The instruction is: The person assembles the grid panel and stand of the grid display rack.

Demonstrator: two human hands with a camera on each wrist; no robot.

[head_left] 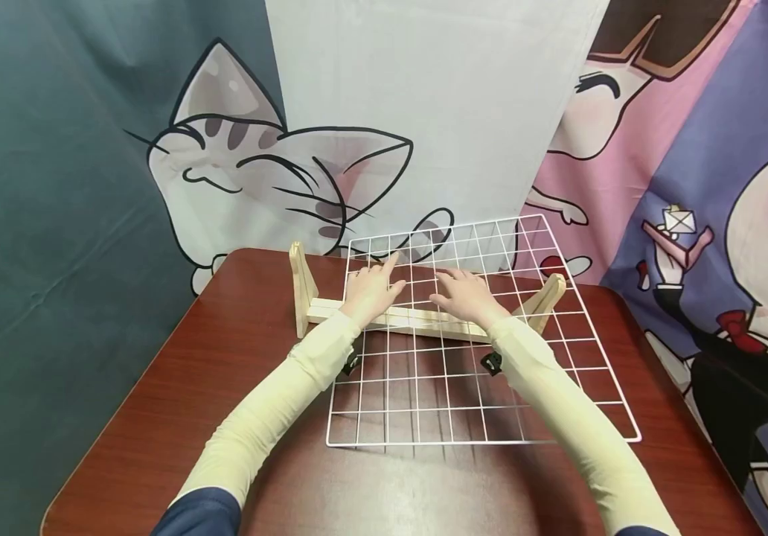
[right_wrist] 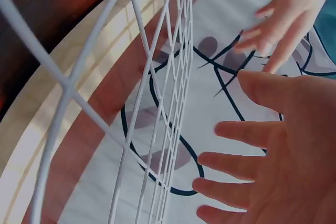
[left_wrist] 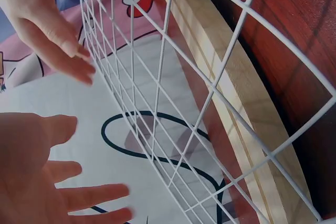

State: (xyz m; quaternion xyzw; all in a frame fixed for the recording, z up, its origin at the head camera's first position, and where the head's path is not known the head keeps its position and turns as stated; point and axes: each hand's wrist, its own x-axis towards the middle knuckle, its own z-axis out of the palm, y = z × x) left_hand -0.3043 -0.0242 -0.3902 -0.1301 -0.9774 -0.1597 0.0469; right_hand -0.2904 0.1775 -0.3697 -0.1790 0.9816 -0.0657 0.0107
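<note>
A white wire grid panel (head_left: pixel 464 387) lies tilted on the table, its far part propped on a pale wooden rack (head_left: pixel 317 309). My left hand (head_left: pixel 373 286) and right hand (head_left: pixel 464 294) are side by side over the grid's far half, above the rack's crossbar, fingers straight and spread. In the left wrist view the left hand (left_wrist: pixel 58 192) stands a little off the wires (left_wrist: pixel 173 103), with the right hand (left_wrist: pixel 47 30) beyond it. The right wrist view shows the right hand (right_wrist: pixel 268 166) likewise apart from the grid (right_wrist: pixel 157 93). Neither hand holds anything.
The brown table (head_left: pixel 190 387) has rounded corners; its near edge is close to my body. Cartoon-print cloth backdrops (head_left: pixel 277 171) hang just behind the rack. The rack's upright end pieces (head_left: pixel 302 286) stick up at both sides of the grid.
</note>
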